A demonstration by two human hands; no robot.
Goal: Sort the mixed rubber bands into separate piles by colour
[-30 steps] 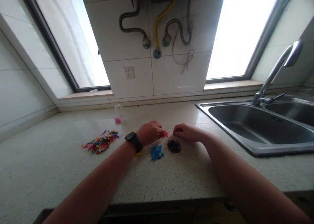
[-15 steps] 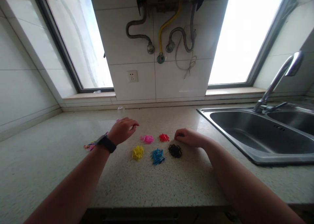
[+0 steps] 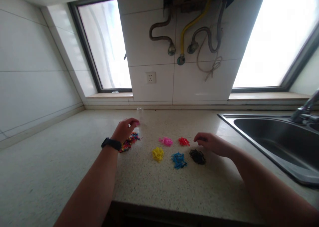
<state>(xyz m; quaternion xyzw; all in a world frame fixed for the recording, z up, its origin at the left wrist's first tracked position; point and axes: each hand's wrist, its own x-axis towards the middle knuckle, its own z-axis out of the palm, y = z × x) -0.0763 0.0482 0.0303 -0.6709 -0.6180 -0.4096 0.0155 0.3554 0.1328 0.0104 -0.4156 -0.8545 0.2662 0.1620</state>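
Big speckled stone surface, beige and glossy, runs wall to wall under white glazed tiles. On the right there's a brushed steel sink with a rounded basin, and only the base of the faucet shows at the edge.

Left hand, with a black watch on the wrist, is reached out over the mixed multicolour pile of tiny elastic loops at the far left of the spread. Its fingers are curled down and pinched together at the tips. It looks like something pink is caught there, but it's too small to call, so I can't tell whether they're actually holding anything. A small clear container sits just past the fingertips, near the wall.

Right hand lies loose on the surface, fingers gently bent with nothing in them, right beside the black pile.

Then there are 5 little sorted heaps of tangled, rubbery-looking loops. Pink pile and red pile form the back row. Yellow pile, blue pile and the black one make up the front row. All are close together but not touching.
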